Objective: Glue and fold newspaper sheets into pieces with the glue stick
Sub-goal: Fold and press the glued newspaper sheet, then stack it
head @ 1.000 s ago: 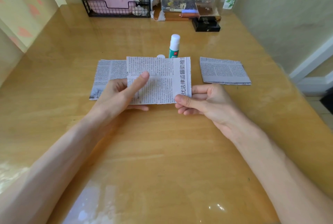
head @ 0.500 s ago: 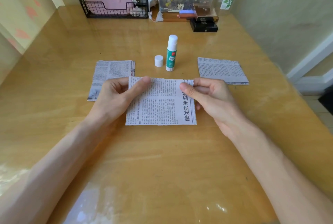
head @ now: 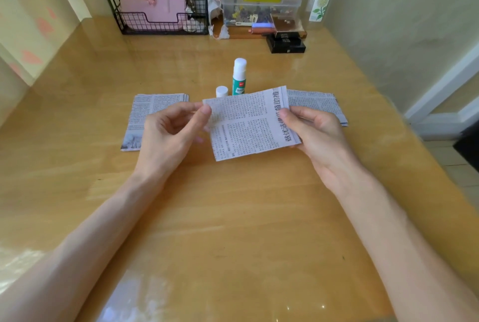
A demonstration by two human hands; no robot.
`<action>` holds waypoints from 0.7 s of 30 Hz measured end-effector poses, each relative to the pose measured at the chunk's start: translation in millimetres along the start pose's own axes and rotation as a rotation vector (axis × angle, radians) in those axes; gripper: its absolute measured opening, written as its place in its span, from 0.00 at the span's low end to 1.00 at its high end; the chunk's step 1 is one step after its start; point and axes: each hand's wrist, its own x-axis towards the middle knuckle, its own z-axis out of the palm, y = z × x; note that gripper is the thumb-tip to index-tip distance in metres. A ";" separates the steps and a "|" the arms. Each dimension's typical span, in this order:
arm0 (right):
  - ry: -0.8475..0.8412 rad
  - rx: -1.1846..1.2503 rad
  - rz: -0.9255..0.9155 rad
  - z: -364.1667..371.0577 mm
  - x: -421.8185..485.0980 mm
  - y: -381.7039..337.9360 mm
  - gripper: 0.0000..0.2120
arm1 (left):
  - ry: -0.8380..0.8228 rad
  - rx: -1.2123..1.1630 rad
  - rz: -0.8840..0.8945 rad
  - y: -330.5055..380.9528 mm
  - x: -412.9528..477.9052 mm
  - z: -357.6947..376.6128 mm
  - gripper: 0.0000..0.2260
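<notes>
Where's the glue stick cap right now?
Head view, mid-table: the cap stands on the table just left of the upright glue stick, right behind the top edge of the held newspaper piece.

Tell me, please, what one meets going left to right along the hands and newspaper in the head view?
Flat stack of printed newspaper sheets, left hand, held folded newspaper piece, right hand, second folded newspaper piece lying flat.

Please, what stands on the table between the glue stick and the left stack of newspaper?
The white cap stands there, upright, close beside the glue stick; the head view shows it.
</notes>
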 end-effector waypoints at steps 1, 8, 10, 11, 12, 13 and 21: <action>0.032 0.010 -0.010 -6.5 3.2 -0.8 0.11 | -0.018 0.017 0.030 -0.1 1.7 2.8 0.09; 0.293 0.004 -0.065 -57.4 30.3 -7.5 0.04 | -0.125 0.077 0.060 -4.3 14.9 31.2 0.08; 0.336 -0.012 -0.076 -68.2 39.4 -7.6 0.04 | -0.133 0.109 0.072 -4.0 18.6 42.6 0.07; 0.355 -0.026 -0.079 -73.2 43.8 -8.0 0.05 | -0.142 0.138 0.081 -3.8 20.1 47.2 0.07; 0.371 -0.040 -0.080 -78.0 48.2 -7.8 0.05 | -0.156 0.172 0.090 -4.2 21.2 50.8 0.07; 0.382 -0.054 -0.078 -82.5 52.2 -7.6 0.06 | -0.172 0.206 0.100 -4.3 22.0 53.5 0.07; 0.452 -0.179 -0.074 -93.5 79.2 1.6 0.12 | -0.232 0.357 0.112 -14.2 26.2 61.0 0.08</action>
